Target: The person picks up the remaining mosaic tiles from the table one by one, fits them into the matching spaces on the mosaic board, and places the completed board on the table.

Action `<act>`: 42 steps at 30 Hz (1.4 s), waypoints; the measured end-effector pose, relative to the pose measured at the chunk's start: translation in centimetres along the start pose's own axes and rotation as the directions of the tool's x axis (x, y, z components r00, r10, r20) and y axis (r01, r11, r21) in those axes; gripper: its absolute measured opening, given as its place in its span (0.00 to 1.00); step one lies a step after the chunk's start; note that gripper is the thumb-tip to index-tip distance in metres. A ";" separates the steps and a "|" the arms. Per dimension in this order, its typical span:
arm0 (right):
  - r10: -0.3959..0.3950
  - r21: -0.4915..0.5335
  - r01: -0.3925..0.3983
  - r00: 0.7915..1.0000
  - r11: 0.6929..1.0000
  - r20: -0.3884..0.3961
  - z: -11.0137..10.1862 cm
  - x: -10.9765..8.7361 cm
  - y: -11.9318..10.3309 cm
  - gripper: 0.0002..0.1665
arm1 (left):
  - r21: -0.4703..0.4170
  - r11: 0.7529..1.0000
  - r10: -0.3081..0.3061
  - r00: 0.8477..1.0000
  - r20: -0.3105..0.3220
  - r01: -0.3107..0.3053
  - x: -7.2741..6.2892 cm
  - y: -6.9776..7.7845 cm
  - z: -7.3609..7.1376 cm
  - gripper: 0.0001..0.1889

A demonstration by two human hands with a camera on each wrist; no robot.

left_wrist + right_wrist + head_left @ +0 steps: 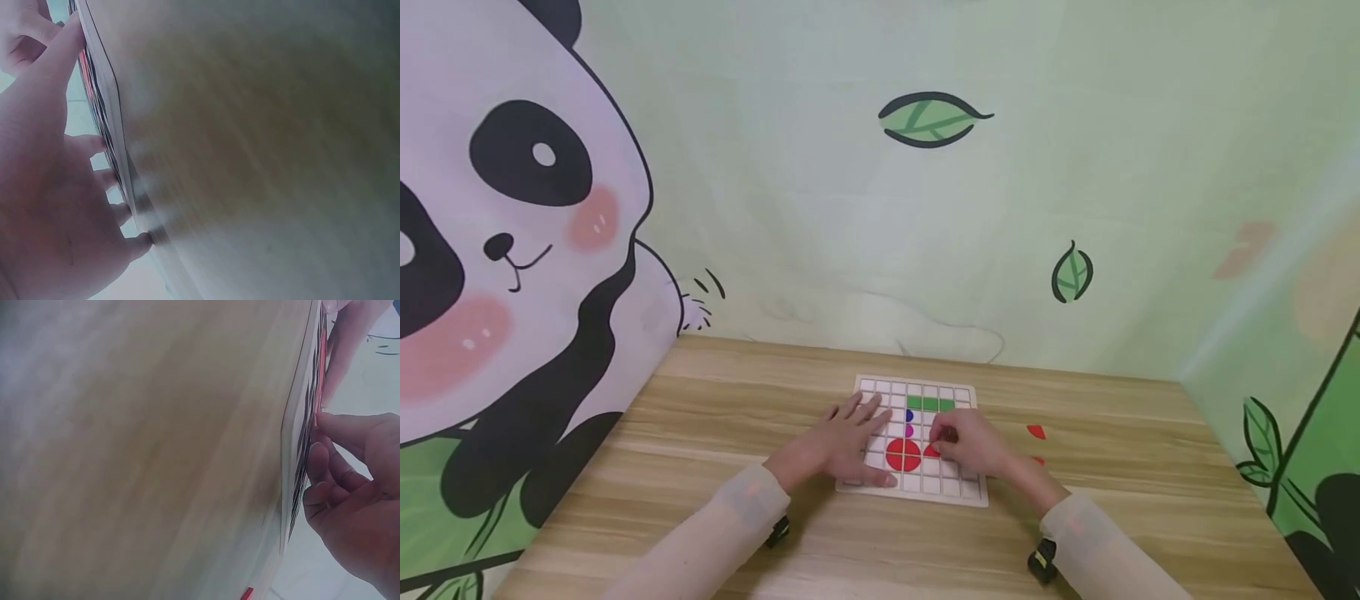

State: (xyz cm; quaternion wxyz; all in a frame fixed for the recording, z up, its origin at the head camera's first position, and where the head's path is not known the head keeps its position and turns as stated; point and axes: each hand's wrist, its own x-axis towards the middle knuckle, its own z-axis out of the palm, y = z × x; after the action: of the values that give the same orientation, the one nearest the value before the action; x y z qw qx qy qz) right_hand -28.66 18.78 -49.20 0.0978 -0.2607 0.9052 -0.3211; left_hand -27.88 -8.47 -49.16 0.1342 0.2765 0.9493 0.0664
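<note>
White gridded board (931,484) on wooden surface (715,433), left hand (850,442) resting on it with fingers spread, right hand (972,442) in a narrow grip, pinching a red piece (930,451) beside the red circle (903,455)

Left sleeve (700,537): long, pale beige, faint greyish patch by cuff. Right sleeve (1112,546): same beige, faint orange patch by cuff. Small black gadget (778,531) under left cuff, blocky black device (1042,562) under right. Left hand (848,437), right hand (972,442) bare.
</note>
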 end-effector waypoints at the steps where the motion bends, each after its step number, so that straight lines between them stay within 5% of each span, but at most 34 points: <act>1: -0.001 -0.002 0.001 1.000 1.000 -0.001 0.0 0.0 -0.1 0.03 | 0.002 1.000 -0.002 1.000 0.000 0.002 0.0 0.0 -0.1 0.61; 8: 0.004 -0.003 -0.004 0.999 1.000 -0.042 -0.3 -0.7 0.4 0.04 | -0.004 1.000 0.004 1.000 0.005 -0.004 -0.1 0.0 0.0 0.61; 15: 0.057 -0.011 -0.059 0.988 0.998 -0.147 -3.0 -2.6 2.6 0.02 | -0.004 1.000 -0.001 1.000 -0.003 0.001 0.1 -0.2 0.2 0.61; 22: 0.089 0.047 -0.077 0.941 0.996 -0.327 -5.0 -5.3 6.0 0.03 | 0.004 1.000 -0.004 1.000 0.000 0.004 0.0 0.0 0.0 0.61; 30: 0.175 0.024 -0.180 0.901 0.983 -0.397 -6.6 -7.4 9.5 0.05 | -0.009 1.000 0.005 1.000 -0.002 -0.005 -0.1 0.0 0.1 0.60; 37: 0.202 -0.006 -0.213 0.931 0.977 -0.304 -7.5 -8.0 10.5 0.15 | 0.000 1.000 0.006 1.000 -0.014 -0.006 0.0 -0.1 0.0 0.60; 42: 0.213 -0.018 -0.224 0.944 0.974 -0.252 -7.6 -7.8 10.4 0.12 | 0.005 1.000 0.004 1.000 -0.007 -0.004 0.0 -0.2 0.1 0.61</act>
State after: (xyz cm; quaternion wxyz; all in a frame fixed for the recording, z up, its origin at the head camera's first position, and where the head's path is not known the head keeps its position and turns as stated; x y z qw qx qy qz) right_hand -28.99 33.80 -49.88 0.0127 -0.1188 0.9409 -0.3171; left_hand -27.96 -8.63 -49.33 0.1301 0.2785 0.9494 0.0651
